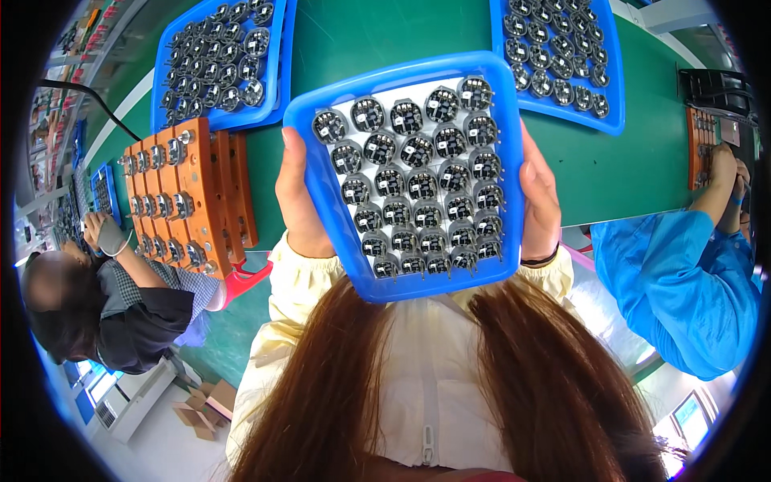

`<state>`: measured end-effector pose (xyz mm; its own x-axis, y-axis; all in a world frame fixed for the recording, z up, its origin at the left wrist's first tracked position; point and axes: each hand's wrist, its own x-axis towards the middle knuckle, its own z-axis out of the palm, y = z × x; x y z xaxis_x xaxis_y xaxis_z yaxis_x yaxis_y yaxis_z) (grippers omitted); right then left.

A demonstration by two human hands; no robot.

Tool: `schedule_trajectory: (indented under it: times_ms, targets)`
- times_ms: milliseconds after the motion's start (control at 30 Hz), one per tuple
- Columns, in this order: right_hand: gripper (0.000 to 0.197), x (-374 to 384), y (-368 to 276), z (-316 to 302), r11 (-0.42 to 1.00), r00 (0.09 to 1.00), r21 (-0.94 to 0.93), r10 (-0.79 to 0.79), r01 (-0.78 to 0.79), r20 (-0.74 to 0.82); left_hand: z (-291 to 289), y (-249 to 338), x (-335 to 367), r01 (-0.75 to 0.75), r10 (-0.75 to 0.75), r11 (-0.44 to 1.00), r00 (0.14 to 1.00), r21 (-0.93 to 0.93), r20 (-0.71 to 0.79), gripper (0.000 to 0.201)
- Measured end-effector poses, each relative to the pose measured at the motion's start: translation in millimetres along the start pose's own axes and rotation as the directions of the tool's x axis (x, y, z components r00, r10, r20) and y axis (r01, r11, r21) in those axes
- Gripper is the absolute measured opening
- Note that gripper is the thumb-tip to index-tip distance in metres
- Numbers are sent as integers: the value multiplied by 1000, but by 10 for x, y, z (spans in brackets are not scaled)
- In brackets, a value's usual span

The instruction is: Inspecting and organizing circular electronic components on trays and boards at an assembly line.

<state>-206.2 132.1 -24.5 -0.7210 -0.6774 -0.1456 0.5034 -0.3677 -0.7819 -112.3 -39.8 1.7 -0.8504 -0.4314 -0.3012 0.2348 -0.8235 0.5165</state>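
Between my two hands a blue plastic tray (309,161) is held up in front of my chest. Rows of small round black electronic parts with clear rims and metal pins (422,185) fill it, lying on a white liner. My left hand (301,193) grips the tray's left side, thumb up along the rim and the other fingers hidden. On the opposite side, my right hand (540,193) is closed on the tray's right edge, its fingertips partly hidden. A dark band circles my right wrist.
Stacked blue trays (277,72) of similar parts lie far left on the green table (385,28); another blue tray (614,88) lies far right. Orange fixture blocks (193,201) stand at left. Co-workers sit on both sides, a blue sleeve (675,281) at right. Cardboard boxes (209,410) stand on the floor.
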Motion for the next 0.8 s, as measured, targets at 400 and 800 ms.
schedule_trajectory:
  times_ms: [400, 800]
  targets:
    - [37, -48, -20, -44, 913, 935, -223, -354, 343, -12, 4, 1, -21, 90, -79, 992, 989, -87, 122, 72]
    - [22, -100, -348, 320, -50, 803, -926, -481, 374, 351, -2, 10, -22, 128, -95, 979, 976, -159, 197, 73]
